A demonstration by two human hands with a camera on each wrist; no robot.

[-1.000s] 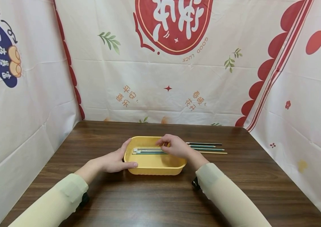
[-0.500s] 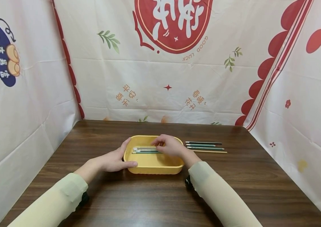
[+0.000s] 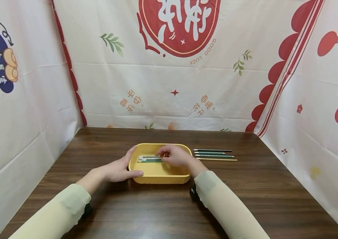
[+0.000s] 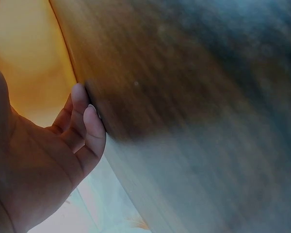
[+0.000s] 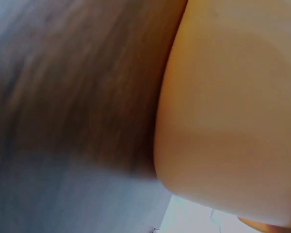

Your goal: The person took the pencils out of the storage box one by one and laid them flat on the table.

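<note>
Head view: left grip (image 3: 120, 170) spread wide against yellow tray (image 3: 161, 180); right grip (image 3: 174, 155) curled over pencils (image 3: 148, 159), hold unclear.

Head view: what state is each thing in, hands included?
Yellow tray: upright, uncovered.
Pencils in the tray: lying flat, partly hidden by the right hand.
Three dark pencils right of the tray: lying roughly parallel.
Tan stick: lying on their near side.
Left hand: holding the tray's left end.
Right hand: over the pencils inside; grip unclear.
Printed cloth: hanging, creased.

Yellow tray (image 3: 161, 180) (pencils (image 3: 149, 161) lying inside).
</note>
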